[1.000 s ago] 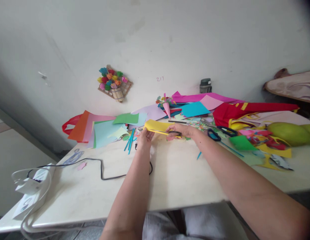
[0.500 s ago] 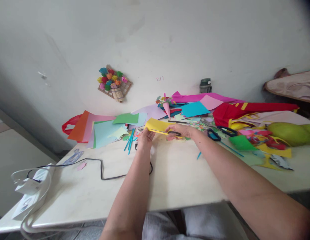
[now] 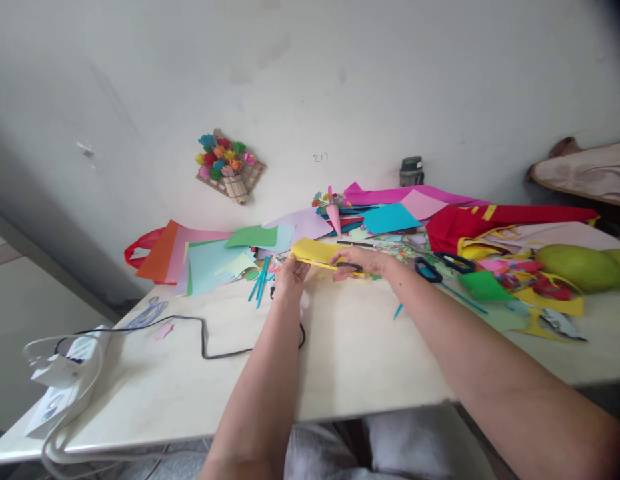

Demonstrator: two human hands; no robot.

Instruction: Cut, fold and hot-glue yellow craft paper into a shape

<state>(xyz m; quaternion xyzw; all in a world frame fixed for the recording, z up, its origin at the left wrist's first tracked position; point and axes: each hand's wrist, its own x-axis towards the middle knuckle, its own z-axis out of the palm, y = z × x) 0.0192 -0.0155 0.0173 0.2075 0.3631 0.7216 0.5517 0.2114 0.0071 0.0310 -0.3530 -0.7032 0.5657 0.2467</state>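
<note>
A sheet of yellow paper [image 3: 315, 249] is held up over the middle of the table. My left hand [image 3: 292, 275] is closed on its left end, thumb at the near edge. At the right end, my right hand [image 3: 354, 261] has its fingers in the dark handles of a pair of scissors [image 3: 349, 266]. The scissor blades point left along the near edge of the paper and are mostly hidden. Small paper scraps lie behind and beside the hands.
Blue paper strips [image 3: 263, 283] lie left of my left hand. Larger scissors [image 3: 443, 265] rest right, near a red cloth bag [image 3: 455, 227]. A black cable [image 3: 203, 340] runs to a white power strip [image 3: 70, 380]. Coloured sheets [image 3: 210, 267] line the back; a paper flower cone [image 3: 333, 217] stands among them.
The near edge of the yellow paper has shifted slightly at the scissors, and the sheet sits a touch lower. Both hands keep nearly the same place and hold.
</note>
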